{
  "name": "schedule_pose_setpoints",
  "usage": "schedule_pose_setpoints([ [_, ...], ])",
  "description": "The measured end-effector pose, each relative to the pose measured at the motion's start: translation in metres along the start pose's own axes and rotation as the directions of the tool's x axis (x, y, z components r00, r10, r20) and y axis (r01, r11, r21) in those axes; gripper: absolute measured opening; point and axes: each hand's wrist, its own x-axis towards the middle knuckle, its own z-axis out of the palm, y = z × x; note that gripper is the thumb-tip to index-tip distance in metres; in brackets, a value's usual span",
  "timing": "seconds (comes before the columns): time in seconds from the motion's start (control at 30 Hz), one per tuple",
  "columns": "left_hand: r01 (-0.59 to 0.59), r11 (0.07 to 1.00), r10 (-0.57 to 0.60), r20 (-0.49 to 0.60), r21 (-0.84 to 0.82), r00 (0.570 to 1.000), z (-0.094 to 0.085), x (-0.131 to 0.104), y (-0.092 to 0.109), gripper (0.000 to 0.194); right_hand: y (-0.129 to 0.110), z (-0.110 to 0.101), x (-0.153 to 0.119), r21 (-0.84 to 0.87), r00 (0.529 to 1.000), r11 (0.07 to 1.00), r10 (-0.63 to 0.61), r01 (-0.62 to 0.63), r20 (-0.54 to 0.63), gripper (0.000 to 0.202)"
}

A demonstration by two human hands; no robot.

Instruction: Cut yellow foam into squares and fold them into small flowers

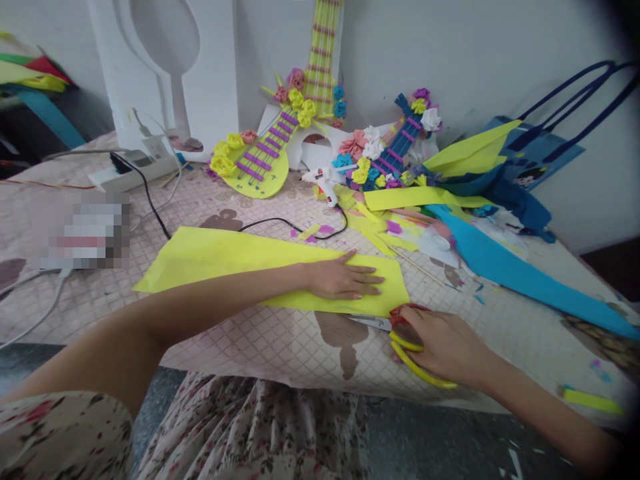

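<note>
A long yellow sheet [215, 257] lies across the patterned tablecloth. My left hand [343, 277] rests flat on its right part, fingers spread and pointing right. At the sheet's lower right corner, my right hand [445, 340] is wrapped round the scissors [407, 343], which have red and yellow handles. Their blades point left along the sheet's near edge; whether the paper is between them I cannot tell.
A white glue gun [323, 187] with a black cord stands behind the sheet. Paper-flower-trimmed guitar shapes [260, 160] lean at the back. Yellow scraps and a blue strip [520, 267] lie right, near a blue bag [545, 150]. A power strip [135, 170] sits back left.
</note>
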Motion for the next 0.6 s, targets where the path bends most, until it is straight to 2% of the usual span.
schedule_pose_setpoints([
  [0.23, 0.027, 0.999, -0.027, 0.032, -0.019, 0.999, -0.0017, 0.0004, 0.0008, 0.047, -0.0083, -0.0036, 0.0071, -0.005, 1.0, 1.0, 0.007, -0.007, -0.001, 0.029],
  [0.43, 0.027, 0.999, -0.027, -0.002, -0.044, 1.0, -0.0015, 0.0, 0.0011, 0.047, -0.0047, 0.0018, 0.0045, -0.029, 0.999, 0.999, -0.034, 0.033, -0.014, 0.031],
  [0.6, 0.025, 0.999, -0.024, 0.018, -0.02, 1.0, -0.0013, 0.0002, 0.0012, 0.047, -0.0071, -0.0015, 0.0026, -0.014, 1.0, 1.0, 0.004, -0.004, 0.002, 0.028],
])
